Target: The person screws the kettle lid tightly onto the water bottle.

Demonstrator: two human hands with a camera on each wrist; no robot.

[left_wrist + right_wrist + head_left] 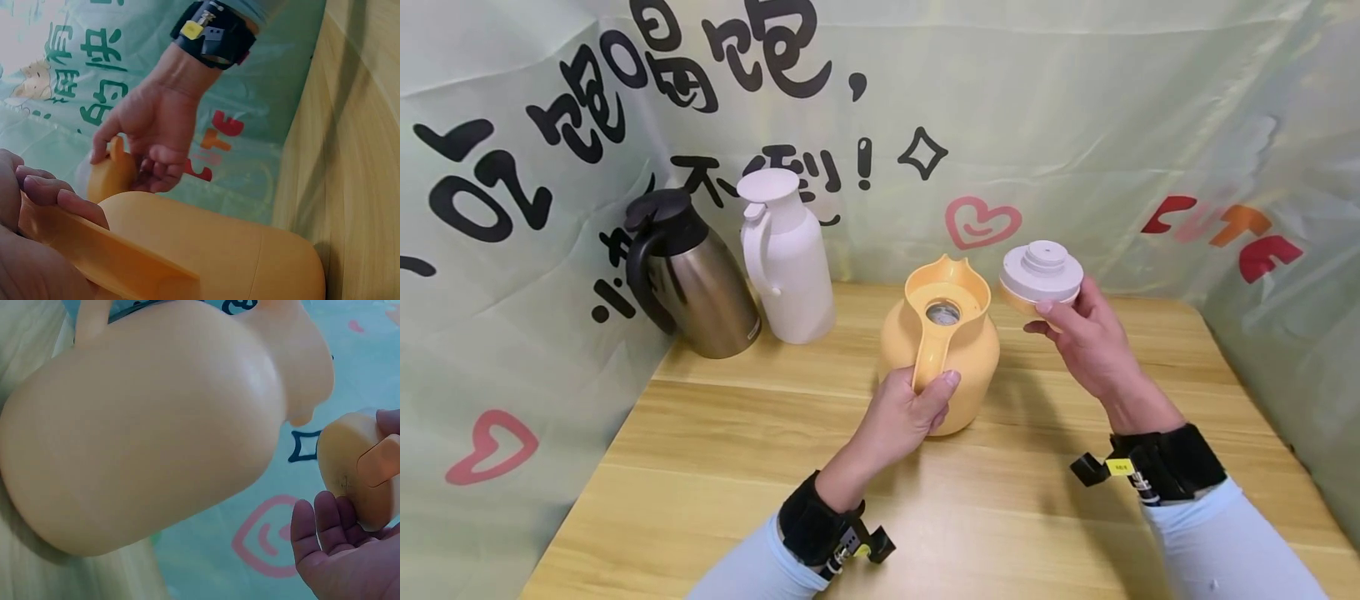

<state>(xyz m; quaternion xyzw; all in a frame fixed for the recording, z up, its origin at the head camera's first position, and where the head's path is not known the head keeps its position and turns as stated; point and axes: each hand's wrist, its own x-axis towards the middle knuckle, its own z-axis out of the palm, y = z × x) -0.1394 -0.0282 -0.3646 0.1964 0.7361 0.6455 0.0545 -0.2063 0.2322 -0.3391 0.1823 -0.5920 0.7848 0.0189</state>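
Note:
A yellow thermos jug (976,358) stands on the wooden table, its round mouth uncovered. My left hand (901,414) grips the jug's handle (934,350); in the left wrist view the fingers (78,206) wrap round that handle. To the right of the jug and above the table, my right hand (1093,337) holds the jug's lid (1042,273), yellow on its outer side, with the white stepped underside turned up. The right wrist view shows the lid (356,465) between thumb and fingers, apart from the jug's body (156,425).
At the back left stand a brown metallic thermos jug (711,292) with a black top and a white thermos jug (797,267). A printed cloth (1075,108) walls the table (722,467) at the back and both sides.

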